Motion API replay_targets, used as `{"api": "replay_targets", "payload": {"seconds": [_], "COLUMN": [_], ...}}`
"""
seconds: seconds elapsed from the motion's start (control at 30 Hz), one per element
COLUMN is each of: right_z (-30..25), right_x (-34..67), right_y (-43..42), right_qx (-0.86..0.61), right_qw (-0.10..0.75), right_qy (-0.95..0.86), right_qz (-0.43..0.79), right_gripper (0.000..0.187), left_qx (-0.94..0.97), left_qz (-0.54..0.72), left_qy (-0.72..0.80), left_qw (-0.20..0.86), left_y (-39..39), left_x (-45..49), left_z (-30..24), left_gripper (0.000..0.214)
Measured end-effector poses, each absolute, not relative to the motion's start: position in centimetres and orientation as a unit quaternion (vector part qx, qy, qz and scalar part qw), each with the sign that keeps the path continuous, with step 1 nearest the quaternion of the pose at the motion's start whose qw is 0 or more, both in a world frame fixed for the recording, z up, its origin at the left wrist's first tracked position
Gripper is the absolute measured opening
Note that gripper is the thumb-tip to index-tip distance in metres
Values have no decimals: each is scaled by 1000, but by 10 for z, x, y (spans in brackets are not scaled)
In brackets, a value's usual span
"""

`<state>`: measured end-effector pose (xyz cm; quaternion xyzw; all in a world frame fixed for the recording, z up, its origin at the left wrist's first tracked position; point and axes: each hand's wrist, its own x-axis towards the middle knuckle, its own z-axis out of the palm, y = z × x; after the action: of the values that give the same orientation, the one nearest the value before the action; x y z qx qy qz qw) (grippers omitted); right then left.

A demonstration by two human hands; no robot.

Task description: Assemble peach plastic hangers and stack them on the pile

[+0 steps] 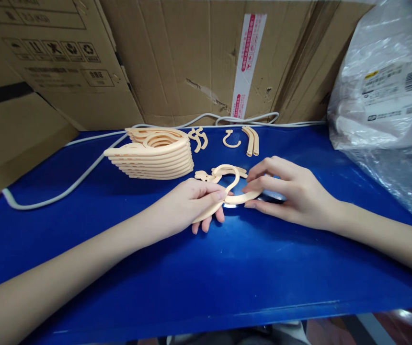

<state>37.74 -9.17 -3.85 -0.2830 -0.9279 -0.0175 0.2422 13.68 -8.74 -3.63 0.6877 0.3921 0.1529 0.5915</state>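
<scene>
A cream plastic clothes hanger (242, 197) with a curved hook is held above the blue table. My left hand (195, 199) is closed round it near the base of the hook, thumb on top and fingertips showing underneath. At the far end of its right arm, my right hand (285, 194) has thumb and fingers closed about the tip; the exact contact is partly hidden. Just behind the hanger lie more cream pieces (203, 176), partly covered by it. To the left rises a neat stack of cream hangers (155, 155).
Loose cream parts lie along the back: small curved pieces (199, 139), a hook (232, 139) and two curved bars (252, 141). A white cable (80, 181) runs along the left and back. Cardboard boxes (191, 62) stand behind the blue table (206, 278); a labelled plastic-wrapped bundle (382, 100) sits at right.
</scene>
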Motion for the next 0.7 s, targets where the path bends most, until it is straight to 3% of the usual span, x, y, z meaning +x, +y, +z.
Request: {"api": "replay_targets", "payload": {"seconds": [0.2,0.7], "right_z": [-35,-41], "right_x": [380,376], "right_y": [-99,-98], "right_qx": [-276,-263], "right_qw": [294,234], "right_qy": [-909,-935], "right_qz": [-107,-40], "right_gripper": [15,34], "left_qx": [679,670], "left_qz": [156,166], "left_qy": [396,398], "left_qw": [599,604], "left_y": [-88,-86], "left_x": [137,137], "left_z": [-36,-40], "left_gripper": [32,26]}}
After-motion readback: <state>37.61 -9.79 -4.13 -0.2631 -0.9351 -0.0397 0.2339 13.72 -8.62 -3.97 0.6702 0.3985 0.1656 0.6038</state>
